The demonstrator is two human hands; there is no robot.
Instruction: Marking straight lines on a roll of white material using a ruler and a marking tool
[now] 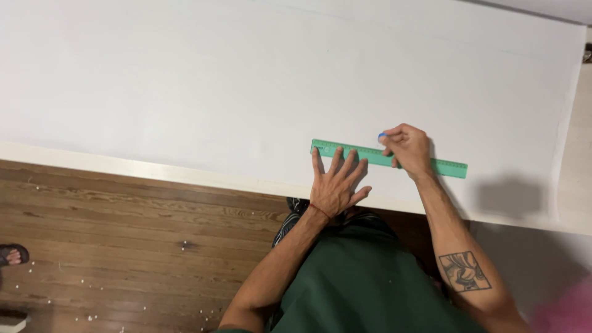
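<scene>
My left hand (pixel 336 182) lies flat with the fingers spread, the fingertips pressing down on the left part of the green ruler (pixel 388 158) and the palm resting on the white board (pixel 259 86) just below it. My right hand (pixel 407 149) is curled shut around a pen with a blue cap end (pixel 382 135), which sticks out above my knuckles; the tip is hidden under my fingers, so I cannot tell whether it touches the surface. That hand sits over the middle of the ruler, against its upper edge.

The ruler lies slightly tilted, near the board's near edge and toward its right end, well apart from the far edge. As I judge it, the ruler is placed and held, so the measuring or lining-up is done, while the marking is only in hand: I see no drawn line along the ruler, and the wide stretch of board to the left is bare, apart from a very faint line near the far edge.

Below the board lies the wooden floor (pixel 123 228), speckled with small white crumbs, and at its left edge another person's sandalled foot (pixel 12 254).
</scene>
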